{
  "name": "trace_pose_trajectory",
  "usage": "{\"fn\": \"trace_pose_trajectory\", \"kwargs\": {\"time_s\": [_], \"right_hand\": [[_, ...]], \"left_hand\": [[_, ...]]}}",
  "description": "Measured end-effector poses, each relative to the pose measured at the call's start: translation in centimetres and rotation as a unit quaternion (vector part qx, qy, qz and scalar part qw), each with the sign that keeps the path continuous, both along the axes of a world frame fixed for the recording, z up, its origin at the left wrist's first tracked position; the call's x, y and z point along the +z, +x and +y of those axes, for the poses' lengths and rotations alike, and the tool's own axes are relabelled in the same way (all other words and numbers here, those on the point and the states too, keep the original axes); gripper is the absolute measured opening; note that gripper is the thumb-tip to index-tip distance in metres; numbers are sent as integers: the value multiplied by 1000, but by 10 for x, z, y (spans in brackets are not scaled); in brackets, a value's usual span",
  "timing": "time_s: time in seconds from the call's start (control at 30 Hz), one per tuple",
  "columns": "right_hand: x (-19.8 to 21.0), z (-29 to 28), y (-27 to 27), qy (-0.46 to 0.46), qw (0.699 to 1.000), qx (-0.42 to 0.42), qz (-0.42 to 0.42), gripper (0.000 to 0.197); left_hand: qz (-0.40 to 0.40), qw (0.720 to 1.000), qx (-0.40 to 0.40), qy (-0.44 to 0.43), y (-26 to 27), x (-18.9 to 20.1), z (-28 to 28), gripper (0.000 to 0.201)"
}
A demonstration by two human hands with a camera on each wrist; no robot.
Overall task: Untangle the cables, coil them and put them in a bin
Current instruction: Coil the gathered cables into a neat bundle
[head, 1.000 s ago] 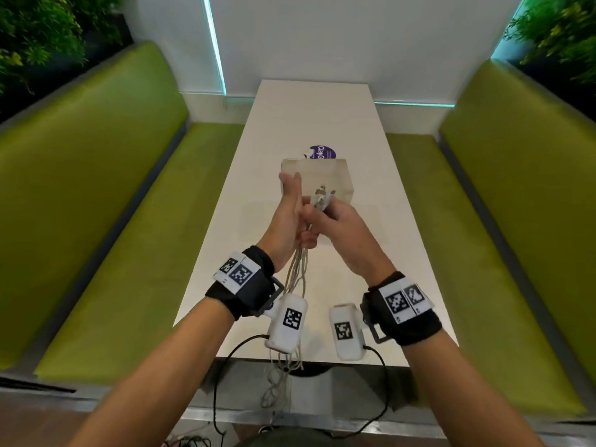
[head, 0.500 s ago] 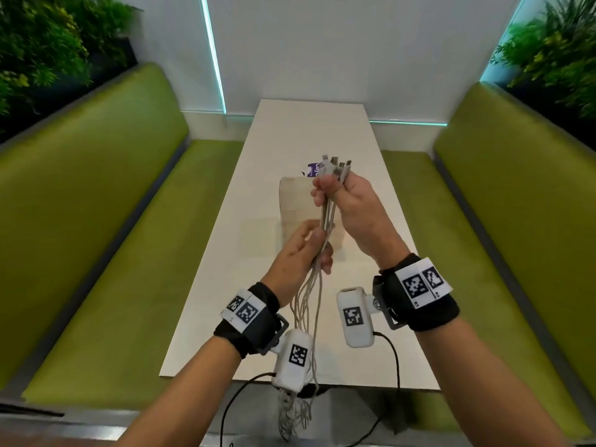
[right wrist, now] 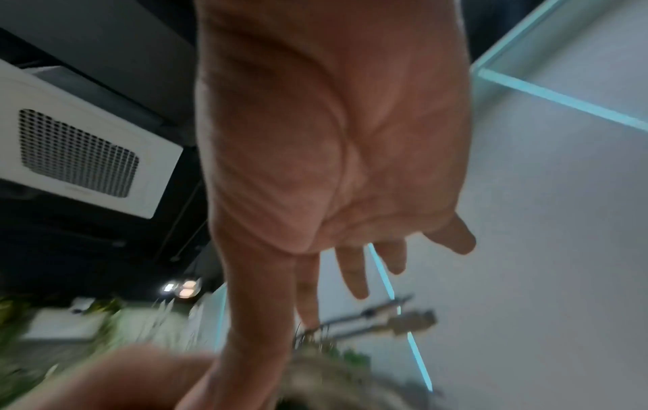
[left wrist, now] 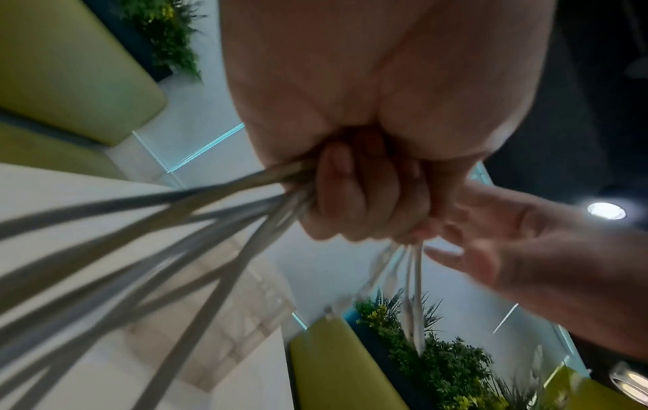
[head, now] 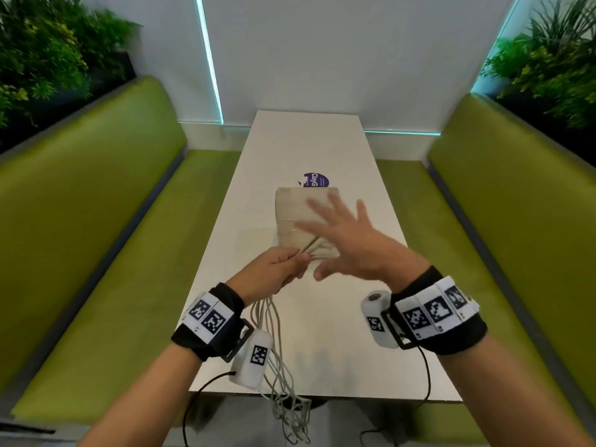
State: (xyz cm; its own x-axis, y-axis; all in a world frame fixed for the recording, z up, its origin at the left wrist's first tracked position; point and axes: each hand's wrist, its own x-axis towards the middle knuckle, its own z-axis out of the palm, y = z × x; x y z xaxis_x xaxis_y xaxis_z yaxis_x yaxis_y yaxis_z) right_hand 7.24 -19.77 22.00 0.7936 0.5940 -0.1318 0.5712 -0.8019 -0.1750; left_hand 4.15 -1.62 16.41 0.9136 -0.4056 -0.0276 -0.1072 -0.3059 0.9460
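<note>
Grey-white, thin cables (head: 272,321) run as a bundle through the left hand (head: 274,274), whose fingers (left wrist: 354,191) are curled tightly round them. Short ends with plugs stick out past these fingers toward the clear plastic bin (head: 292,211), while the long remainder drops below the fist, crosses the near edge of the white tabletop (head: 322,317) and hangs beyond it in tangled loops. Just right of the left fingers, the right hand (head: 353,243) hovers with its fingers (right wrist: 352,271) spread wide, holding nothing; its thumb is close to the cable ends, though motion blur makes it hard to say whether it touches them. Behind both hands stands the bin, upright, with a purple round sticker (head: 316,180) on the tabletop just beyond it.
</note>
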Motion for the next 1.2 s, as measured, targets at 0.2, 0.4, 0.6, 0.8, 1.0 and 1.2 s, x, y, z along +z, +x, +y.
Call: {"fn": "trace_pose_trajectory", "kwargs": {"time_s": [0.2,0.4,0.6,0.8,1.0,1.2], "right_hand": [[-10,-2,-9,235,942,-13,240,17],[-8,1,-12,335,922,-36,189,24],[-42,15,-22,434,882,-98,155,22],[-74,38,-38,469,860,-154,130,17],[-79,39,-44,379,895,-78,222,28],[-68,34,-42,352,911,-18,215,20]], "left_hand": [[6,998,-23,-55,-6,3,20,18],[-62,989,67,-113,-10,-9,7,17],[-132,942,200,-236,-10,-11,-14,21],[-77,907,259,-323,-15,-10,-29,20],[-17,913,244,-327,-16,-3,-21,26],[91,898,194,-384,-18,6,-22,29]]}}
